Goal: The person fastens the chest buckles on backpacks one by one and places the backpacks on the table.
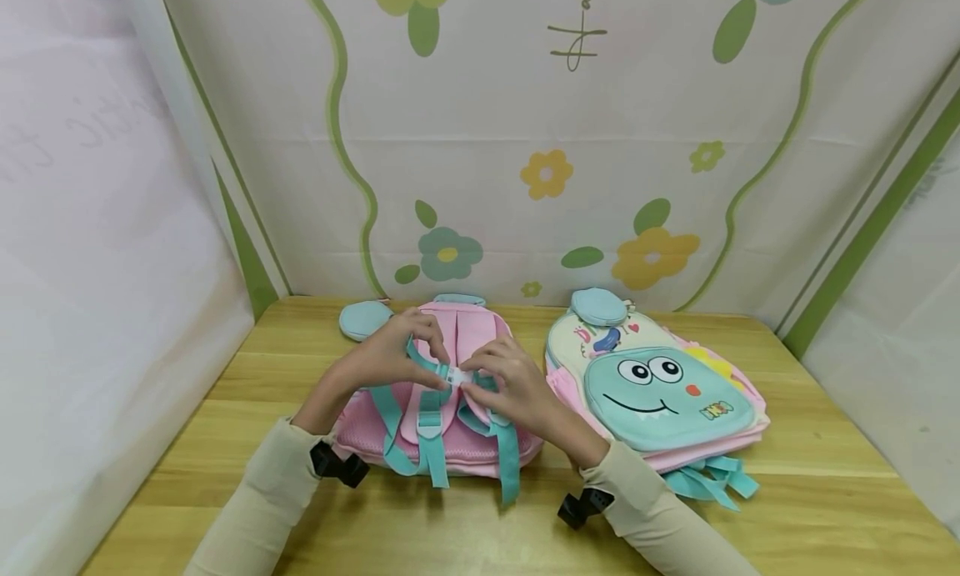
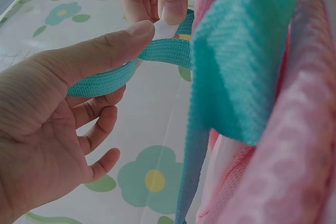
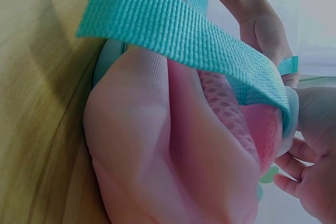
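- Buckle (image 1: 456, 377): one, white, just over the pink bag's (image 1: 476, 330) back.
- Left hand (image 1: 401, 348) and right hand (image 1: 513, 382) pinch its opposite ends.
- A twisted teal strap (image 2: 107, 81) could pull the buckle askew; a loose pinch could drop it.
- Bags: two; the dinosaur bag (image 1: 656, 397) lies to the right.
- Table (image 1: 435, 534): one.
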Demonstrator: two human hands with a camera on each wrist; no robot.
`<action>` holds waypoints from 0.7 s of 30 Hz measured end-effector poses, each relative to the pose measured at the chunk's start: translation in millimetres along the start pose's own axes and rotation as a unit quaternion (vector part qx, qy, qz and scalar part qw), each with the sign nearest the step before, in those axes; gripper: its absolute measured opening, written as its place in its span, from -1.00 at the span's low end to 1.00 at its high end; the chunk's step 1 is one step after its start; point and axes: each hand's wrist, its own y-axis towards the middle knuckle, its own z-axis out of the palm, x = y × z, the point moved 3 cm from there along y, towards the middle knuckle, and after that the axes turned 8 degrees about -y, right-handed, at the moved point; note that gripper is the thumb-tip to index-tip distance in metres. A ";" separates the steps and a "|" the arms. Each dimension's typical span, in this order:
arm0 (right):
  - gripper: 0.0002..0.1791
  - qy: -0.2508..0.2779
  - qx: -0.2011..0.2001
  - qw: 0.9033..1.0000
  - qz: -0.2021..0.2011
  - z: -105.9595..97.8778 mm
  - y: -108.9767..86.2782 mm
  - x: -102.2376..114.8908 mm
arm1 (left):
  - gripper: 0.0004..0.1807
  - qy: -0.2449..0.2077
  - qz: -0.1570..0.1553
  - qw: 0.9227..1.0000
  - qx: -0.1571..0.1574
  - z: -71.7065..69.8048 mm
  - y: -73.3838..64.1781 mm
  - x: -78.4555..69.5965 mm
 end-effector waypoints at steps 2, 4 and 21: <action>-0.83 0.001 -0.001 1.000 0.002 -0.3 -0.1 0.4 | -0.76 -0.001 0.000 1.000 0.000 0.0 0.3 -0.2; -0.83 0.002 -0.002 1.000 0.006 -0.6 -0.4 0.5 | -0.76 -0.003 0.000 1.000 -0.001 0.0 0.6 -0.6; -0.81 0.024 -0.004 0.999 0.047 -0.1 -0.3 -1.4 | -0.76 0.002 0.023 0.999 -0.023 1.3 2.5 -3.2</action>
